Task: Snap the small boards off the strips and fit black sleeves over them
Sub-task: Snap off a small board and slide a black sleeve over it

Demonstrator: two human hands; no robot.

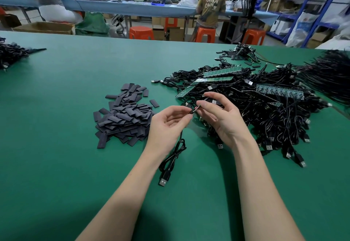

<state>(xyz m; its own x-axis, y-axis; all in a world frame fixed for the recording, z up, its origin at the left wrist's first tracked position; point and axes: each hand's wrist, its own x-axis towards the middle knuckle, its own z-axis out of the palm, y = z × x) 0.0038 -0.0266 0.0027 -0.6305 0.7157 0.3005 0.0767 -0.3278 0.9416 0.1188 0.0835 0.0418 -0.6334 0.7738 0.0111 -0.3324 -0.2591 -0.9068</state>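
I pinch small board (195, 109) between left hand (169, 120) and right hand (217, 115); sleeve pile (125, 115) at 9 o'clock. Should keep board level, slide sleeve straight.

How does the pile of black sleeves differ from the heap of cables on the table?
The pile of black sleeves is made of short flat pieces, lying loose; the heap of cables is long cords with USB plugs, tangled together. The sleeves lie left of the hands and bear nothing; the cables spread to the right and carry green board strips on top. Both are black and rest on the green table.
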